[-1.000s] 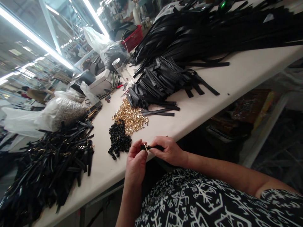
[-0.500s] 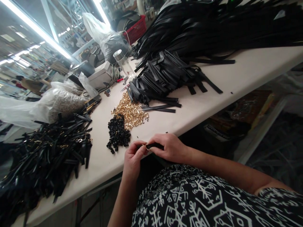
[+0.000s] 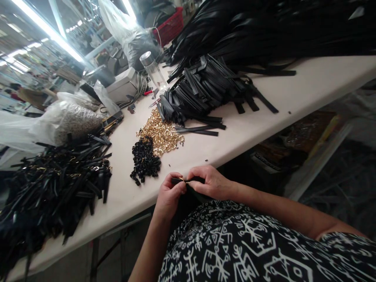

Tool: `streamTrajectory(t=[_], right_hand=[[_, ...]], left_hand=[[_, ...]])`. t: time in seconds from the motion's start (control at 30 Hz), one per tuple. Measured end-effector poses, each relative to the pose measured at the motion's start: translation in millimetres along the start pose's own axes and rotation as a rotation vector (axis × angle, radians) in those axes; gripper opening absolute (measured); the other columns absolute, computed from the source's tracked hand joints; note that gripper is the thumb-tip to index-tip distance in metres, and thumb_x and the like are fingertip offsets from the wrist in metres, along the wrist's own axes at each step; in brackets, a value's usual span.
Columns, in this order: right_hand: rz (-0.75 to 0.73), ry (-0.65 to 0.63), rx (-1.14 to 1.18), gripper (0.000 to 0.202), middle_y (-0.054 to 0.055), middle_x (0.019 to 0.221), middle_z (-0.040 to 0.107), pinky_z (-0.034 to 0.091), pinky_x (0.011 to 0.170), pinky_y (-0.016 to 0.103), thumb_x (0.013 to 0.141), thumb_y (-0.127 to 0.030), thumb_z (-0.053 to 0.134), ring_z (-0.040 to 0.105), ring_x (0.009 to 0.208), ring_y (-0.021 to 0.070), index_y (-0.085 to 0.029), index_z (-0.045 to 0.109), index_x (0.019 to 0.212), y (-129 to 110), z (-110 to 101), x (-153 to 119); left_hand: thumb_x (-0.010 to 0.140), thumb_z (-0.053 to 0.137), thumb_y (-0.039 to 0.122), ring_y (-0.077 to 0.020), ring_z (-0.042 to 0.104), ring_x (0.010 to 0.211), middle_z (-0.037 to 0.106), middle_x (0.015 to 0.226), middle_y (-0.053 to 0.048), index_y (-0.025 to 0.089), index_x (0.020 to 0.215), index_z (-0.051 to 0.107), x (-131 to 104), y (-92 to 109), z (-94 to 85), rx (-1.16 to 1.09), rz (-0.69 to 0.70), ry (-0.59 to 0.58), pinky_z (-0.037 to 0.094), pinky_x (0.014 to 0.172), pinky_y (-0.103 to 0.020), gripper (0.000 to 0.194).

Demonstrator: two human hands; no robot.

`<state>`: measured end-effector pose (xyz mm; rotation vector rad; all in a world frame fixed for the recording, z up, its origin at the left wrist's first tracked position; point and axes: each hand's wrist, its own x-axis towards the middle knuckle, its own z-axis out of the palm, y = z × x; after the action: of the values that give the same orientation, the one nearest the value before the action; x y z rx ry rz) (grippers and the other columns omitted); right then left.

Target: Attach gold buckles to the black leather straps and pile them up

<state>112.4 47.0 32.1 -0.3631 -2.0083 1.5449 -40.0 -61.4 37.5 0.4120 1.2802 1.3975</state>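
At the table's front edge, my left hand [image 3: 170,195] pinches one end of a short black strap [image 3: 176,181]. My right hand [image 3: 210,182] is closed on the strap's other part, its fingertips almost meeting the left ones. Between the fingertips a small gold buckle [image 3: 186,181] glints on the strap; its exact fit is partly hidden by the fingers. Just beyond my left hand lies a pile of small black loops [image 3: 145,160]. Behind it is a heap of gold buckles [image 3: 160,133], and farther back a stack of cut black straps [image 3: 202,92].
A large pile of black straps with gold hardware [image 3: 58,184] covers the left end of the pale table [image 3: 246,137]. Long black strips [image 3: 264,31] fill the back right. A clear bottle [image 3: 153,70], a white box [image 3: 122,84] and plastic bags [image 3: 70,121] stand behind.
My fingers have shifted on the strap: more of its black end and the gold buckle now show between my hands. The view has tilted slightly.
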Motion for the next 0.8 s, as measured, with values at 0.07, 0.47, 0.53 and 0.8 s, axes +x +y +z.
streamTrajectory(t=[0.07, 0.47, 0.53, 0.8], right_hand=[[-0.016, 0.015, -0.009, 0.015, 0.000, 0.077, 0.063, 0.042, 0.068, 0.025, 0.084, -0.019, 0.052, 0.056, 0.070, 0.0146, -0.015, 0.066, 0.084, 0, 0, 1], [0.088, 0.020, 0.202, 0.027, -0.002, 0.064, 0.056, 0.038, 0.053, 0.021, 0.090, -0.037, 0.063, 0.048, 0.055, 0.0112, -0.015, 0.060, 0.075, 11, 1, 1], [0.039, 0.072, 0.122, 0.025, -0.002, 0.065, 0.056, 0.037, 0.056, 0.021, 0.090, -0.033, 0.062, 0.048, 0.059, 0.0115, -0.015, 0.059, 0.072, 11, 3, 1], [0.090, -0.029, 0.104, 0.024, -0.001, 0.068, 0.058, 0.039, 0.056, 0.022, 0.090, -0.035, 0.057, 0.050, 0.059, 0.0131, -0.015, 0.062, 0.078, 10, -2, 5]], left_hand=[[0.065, 0.088, 0.023, -0.0063, 0.054, 0.060, 0.061, 0.071, 0.004, 0.018, 0.081, 0.063, 2, -4, 2.9, -0.080, 0.035, 0.044, 0.044, 0.058, -0.015, 0.030], [0.073, 0.082, 0.019, -0.0070, 0.054, 0.064, 0.062, 0.070, 0.004, 0.017, 0.082, 0.067, 2, -8, 7.5, -0.048, 0.084, 0.017, 0.045, 0.065, -0.017, 0.018], [0.074, 0.081, 0.020, -0.0078, 0.056, 0.067, 0.065, 0.073, 0.002, 0.017, 0.085, 0.070, -1, -7, 7.2, -0.006, 0.090, 0.000, 0.046, 0.068, -0.018, 0.016], [0.075, 0.080, 0.026, -0.0084, 0.054, 0.063, 0.064, 0.066, 0.003, 0.016, 0.081, 0.072, 3, -5, 3.7, 0.119, 0.149, 0.073, 0.043, 0.064, -0.018, 0.014]])
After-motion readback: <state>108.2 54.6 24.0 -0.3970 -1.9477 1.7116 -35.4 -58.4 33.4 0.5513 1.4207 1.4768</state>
